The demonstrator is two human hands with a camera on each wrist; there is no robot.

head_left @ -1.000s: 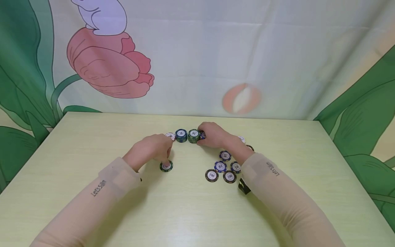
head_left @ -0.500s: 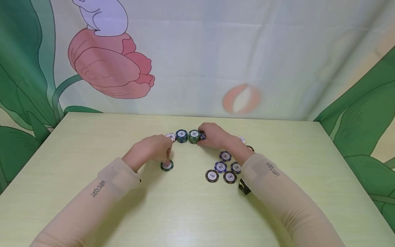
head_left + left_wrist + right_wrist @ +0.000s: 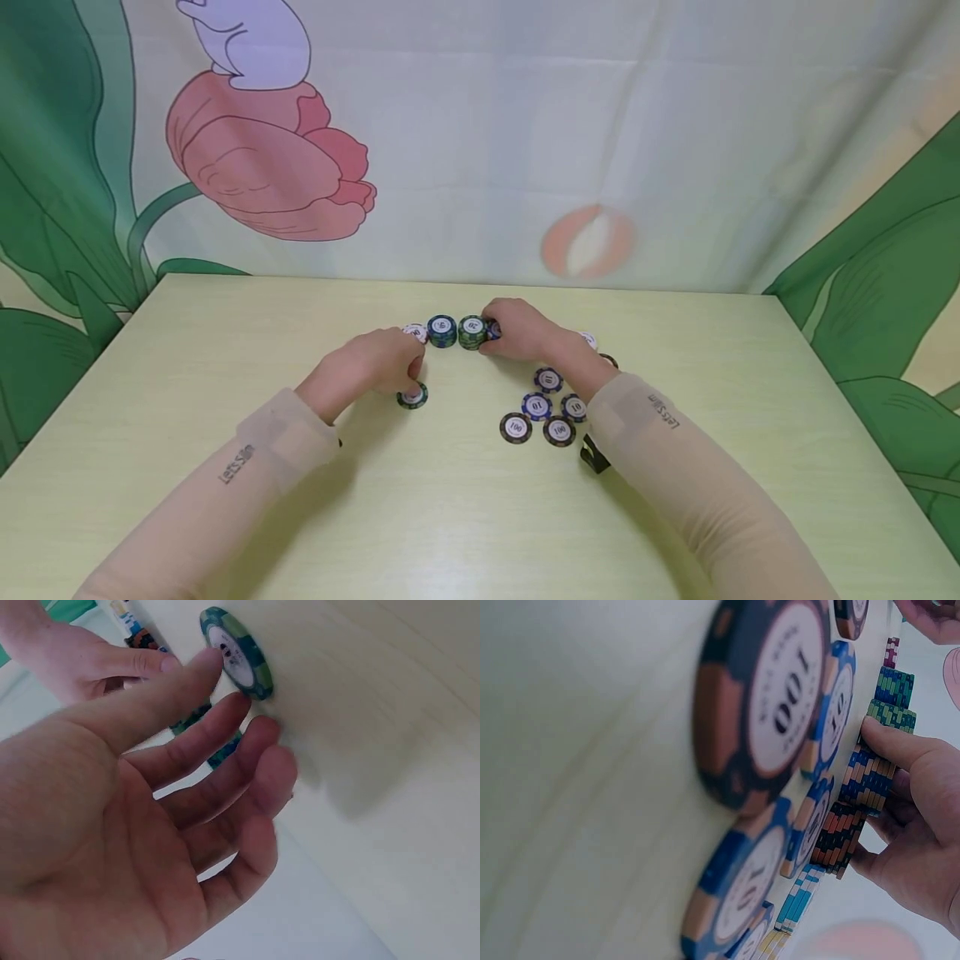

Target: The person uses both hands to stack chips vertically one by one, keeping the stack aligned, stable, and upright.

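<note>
Left hand (image 3: pixel 366 360): pinches one green poker chip (image 3: pixel 412 403), nearside of the chip row (image 3: pixel 442 333); likely light, stiff, slick; best taken by its edge.
Right hand (image 3: pixel 517 327): grips blue chip stack (image 3: pixel 866 778) and black chip stack (image 3: pixel 840 836).
Beyond: loose 100 chips (image 3: pixel 516 427), 10 chips (image 3: pixel 537 406); pale surface (image 3: pixel 450 517).

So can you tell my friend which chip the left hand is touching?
On the table, find the left hand. It touches one chip, closer to us than the row of stacks. That one has a green rim and lies alone, unlike the loose 10 and 100 chips with blue or dark rims.
</note>
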